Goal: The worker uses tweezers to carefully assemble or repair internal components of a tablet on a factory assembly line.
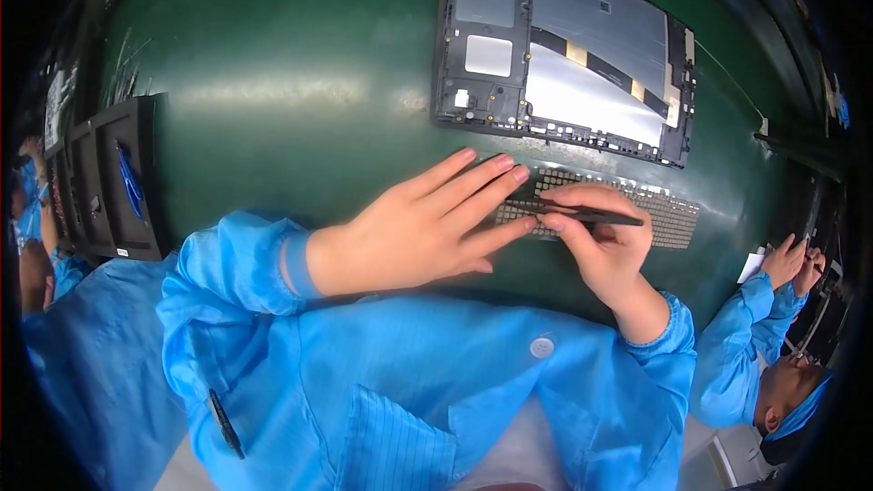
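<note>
My left hand (414, 223) lies with its fingers stretched out and spread, the fingertips at the left end of a sheet (671, 221) bearing rows of small beige-grey square pieces. Black tweezers (587, 213) are pinched in my right hand (611, 250), their tips pointing left over the sheet close to my left fingers. Whether the tips grip a piece is too small to tell. Just beyond the sheet rests an opened tablet-like device (596, 55) with a black frame, silver panels and a dark diagonal ribbon cable. Part of the sheet is hidden under my hands.
A green tabletop (291, 82) stretches around my hands. To the left stands a black tray (105, 182) with a bundle of blue cable (129, 180). A co-worker (741, 345) in blue handles something at the right; another person (36, 227) shows at the far left.
</note>
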`<state>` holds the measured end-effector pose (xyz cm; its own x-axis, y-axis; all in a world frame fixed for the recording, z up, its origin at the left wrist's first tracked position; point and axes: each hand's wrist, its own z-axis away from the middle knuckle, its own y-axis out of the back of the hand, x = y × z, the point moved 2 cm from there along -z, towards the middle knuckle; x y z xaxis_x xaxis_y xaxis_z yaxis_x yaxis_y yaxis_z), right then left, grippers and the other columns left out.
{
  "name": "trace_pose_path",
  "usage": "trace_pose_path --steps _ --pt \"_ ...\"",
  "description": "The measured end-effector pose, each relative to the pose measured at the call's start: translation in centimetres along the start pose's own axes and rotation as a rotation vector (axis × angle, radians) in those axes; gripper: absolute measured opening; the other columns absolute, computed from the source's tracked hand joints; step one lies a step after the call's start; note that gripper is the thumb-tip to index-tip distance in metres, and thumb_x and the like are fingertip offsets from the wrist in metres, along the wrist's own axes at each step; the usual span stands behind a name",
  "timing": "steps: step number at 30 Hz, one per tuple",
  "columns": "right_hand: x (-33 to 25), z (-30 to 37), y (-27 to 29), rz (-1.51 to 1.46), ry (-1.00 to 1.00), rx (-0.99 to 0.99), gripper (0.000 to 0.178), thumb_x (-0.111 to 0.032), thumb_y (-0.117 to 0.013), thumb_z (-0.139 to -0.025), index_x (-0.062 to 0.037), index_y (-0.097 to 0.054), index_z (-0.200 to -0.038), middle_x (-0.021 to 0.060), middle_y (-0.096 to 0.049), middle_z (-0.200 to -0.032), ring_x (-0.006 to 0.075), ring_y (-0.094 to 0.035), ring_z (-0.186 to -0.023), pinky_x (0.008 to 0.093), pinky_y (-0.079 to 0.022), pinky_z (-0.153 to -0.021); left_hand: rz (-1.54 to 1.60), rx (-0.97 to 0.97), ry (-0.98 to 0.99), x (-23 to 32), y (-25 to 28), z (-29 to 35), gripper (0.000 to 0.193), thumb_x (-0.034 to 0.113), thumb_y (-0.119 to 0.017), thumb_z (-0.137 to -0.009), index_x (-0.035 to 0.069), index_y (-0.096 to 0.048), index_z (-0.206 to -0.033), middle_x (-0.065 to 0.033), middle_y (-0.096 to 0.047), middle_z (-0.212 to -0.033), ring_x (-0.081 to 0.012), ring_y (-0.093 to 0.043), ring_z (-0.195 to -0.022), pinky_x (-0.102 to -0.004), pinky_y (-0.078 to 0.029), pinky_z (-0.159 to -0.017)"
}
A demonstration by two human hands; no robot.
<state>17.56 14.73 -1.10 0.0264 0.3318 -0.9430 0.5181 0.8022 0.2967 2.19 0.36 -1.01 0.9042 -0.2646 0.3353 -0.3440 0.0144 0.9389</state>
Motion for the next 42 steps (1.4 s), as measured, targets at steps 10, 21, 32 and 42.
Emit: trace_pose_path --steps 10,21,32,42 --pt "0.6 -0.1 0.0 -0.128 -0.162 0.049 0.020 0.002 -0.073 -0.074 0.0029 -0.065 -0.093 0.0133 -0.069 -0.091 0.0216 -0.068 -0.080 0.0286 -0.055 -0.069 0.026 0.022 0.026 0.0 -0.1 -0.3 0.067 0.046 -0.062 -0.073 0.025 -0.047 -0.135 -0.0154 -0.041 -0.141 -0.0273 -0.039 -0.131 -0.0424 -0.028 -0.110" --pt "-0.6 -1.2 1.3 -0.197 -0.135 0.038 0.019 0.007 -0.068 -0.077 0.0048 -0.062 -0.095 0.0168 -0.067 -0.093 0.0221 -0.066 -0.082 0.0298 -0.054 -0.073 -0.026 0.044 -0.002 0.1 0.2 -0.1 0.063 0.043 -0.062 -0.075 0.022 -0.050 -0.133 -0.0211 -0.042 -0.138 -0.0309 -0.043 -0.128 -0.0437 -0.031 -0.108" --pt "0.2 -4.5 2.2 -0.143 0.007 0.155 0.017 0.010 -0.057 -0.085 0.0069 -0.053 -0.102 0.0188 -0.062 -0.097 0.0180 -0.063 -0.077 0.0265 -0.054 -0.071 0.009 0.104 -0.008 -0.1 0.1 0.0 0.057 0.039 -0.064 -0.073 0.019 -0.055 -0.126 -0.0221 -0.046 -0.134 -0.0327 -0.045 -0.125 -0.0436 -0.036 -0.106" --pt "0.3 -4.2 2.5 -0.036 0.064 0.107 0.018 0.011 -0.062 -0.080 0.0056 -0.057 -0.096 0.0190 -0.063 -0.098 0.0232 -0.064 -0.084 0.0305 -0.053 -0.075 -0.013 0.112 -0.008 -0.1 0.1 0.0 0.059 0.039 -0.065 -0.072 0.021 -0.054 -0.127 -0.0226 -0.046 -0.134 -0.0335 -0.046 -0.125 -0.0438 -0.036 -0.105"
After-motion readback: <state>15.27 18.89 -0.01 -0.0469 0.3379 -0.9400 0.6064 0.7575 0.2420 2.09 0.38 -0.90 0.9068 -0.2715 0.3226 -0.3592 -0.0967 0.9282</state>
